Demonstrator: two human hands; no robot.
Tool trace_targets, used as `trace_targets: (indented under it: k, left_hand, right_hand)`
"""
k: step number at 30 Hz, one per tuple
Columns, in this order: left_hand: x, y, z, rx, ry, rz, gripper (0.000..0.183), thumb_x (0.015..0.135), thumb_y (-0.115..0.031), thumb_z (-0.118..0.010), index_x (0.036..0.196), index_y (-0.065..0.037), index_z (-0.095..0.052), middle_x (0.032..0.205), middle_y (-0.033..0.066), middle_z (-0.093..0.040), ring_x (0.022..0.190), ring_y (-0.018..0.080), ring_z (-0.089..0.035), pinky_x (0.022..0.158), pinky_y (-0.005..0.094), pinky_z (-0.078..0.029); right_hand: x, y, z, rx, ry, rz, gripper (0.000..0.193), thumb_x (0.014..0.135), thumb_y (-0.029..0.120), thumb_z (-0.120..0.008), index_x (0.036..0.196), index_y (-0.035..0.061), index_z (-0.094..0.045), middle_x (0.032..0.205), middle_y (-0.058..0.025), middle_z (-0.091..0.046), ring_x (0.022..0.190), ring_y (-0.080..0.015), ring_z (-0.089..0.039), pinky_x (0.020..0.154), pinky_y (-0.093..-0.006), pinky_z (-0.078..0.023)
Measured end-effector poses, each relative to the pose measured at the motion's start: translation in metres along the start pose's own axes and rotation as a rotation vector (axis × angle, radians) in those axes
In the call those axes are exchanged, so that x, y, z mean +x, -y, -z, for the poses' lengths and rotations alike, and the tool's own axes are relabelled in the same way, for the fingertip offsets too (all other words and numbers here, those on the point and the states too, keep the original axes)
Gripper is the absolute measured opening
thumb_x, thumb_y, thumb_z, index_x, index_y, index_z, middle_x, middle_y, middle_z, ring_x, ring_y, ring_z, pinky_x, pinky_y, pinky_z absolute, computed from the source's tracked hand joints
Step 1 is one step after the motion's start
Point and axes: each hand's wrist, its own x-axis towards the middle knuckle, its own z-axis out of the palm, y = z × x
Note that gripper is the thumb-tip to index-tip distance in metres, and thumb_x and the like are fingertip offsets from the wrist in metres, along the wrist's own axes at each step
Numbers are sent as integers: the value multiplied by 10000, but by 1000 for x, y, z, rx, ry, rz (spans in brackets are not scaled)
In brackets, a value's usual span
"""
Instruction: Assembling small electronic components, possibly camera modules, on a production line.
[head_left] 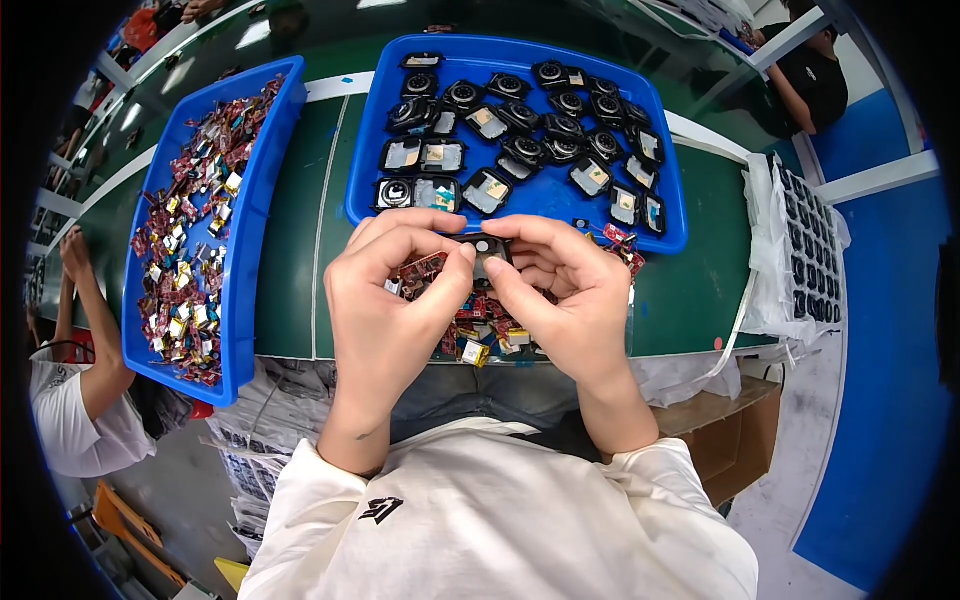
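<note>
As left hand [390,275] and right hand [565,285] curl, both pinch a round-cornered black casing [484,245]

Left tray [243,325] and central tray [540,203] walls bound a green tabletop [293,260] passage.

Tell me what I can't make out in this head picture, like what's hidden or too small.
All in the head view:
- Underside of the black case: hidden by the case itself and the fingers of the left hand and right hand.
- Part of the pile: covered by both hands.
- Separate parts in the left bin: too small and jumbled to count.
- Co-worker at left: partly cut off by the dark rim.
</note>
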Motion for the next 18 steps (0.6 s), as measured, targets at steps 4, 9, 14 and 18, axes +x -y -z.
trace_targets:
  k: [4, 9, 14, 18]
  left_hand:
    - [-2, -3, -1, 16, -12, -13, 49, 700, -26, -705, 738, -8, -678, 871, 95, -678, 820, 188, -615, 714, 283, -469]
    - [-4, -3, -4, 81, -25, -159, 103, 685, -11, -734, 783, -15, -700, 894, 105, -690, 823, 193, -625, 717, 284, -477]
    - [-8, -3, -3, 15, -19, -232, 137, 681, 9, -745, 811, -9, -706, 911, 118, -694, 781, 192, -635, 707, 279, -485]
    - [-10, -2, 3, -3, -66, -214, 122, 694, 7, -744, 807, 3, -696, 840, 104, -681, 735, 168, -624, 664, 255, -476]
  right_hand:
    - [-1, 2, -2, 3, -38, -25, 196, 805, -42, -639, 1001, -41, -630, 841, -81, -663, 737, -71, -641, 588, -178, -510]
    - [0, 2, 1, 146, -86, -32, 138, 793, -65, -647, 929, -48, -630, 866, -92, -655, 748, -96, -646, 620, -188, -525]
    - [1, 1, 6, 212, -129, -9, 118, 788, -87, -638, 890, -45, -593, 896, -132, -654, 792, -117, -649, 679, -213, -542]
    - [4, 1, 9, 202, -126, 15, 163, 784, -90, -638, 918, -36, -563, 894, -140, -654, 805, -116, -646, 713, -218, -537]
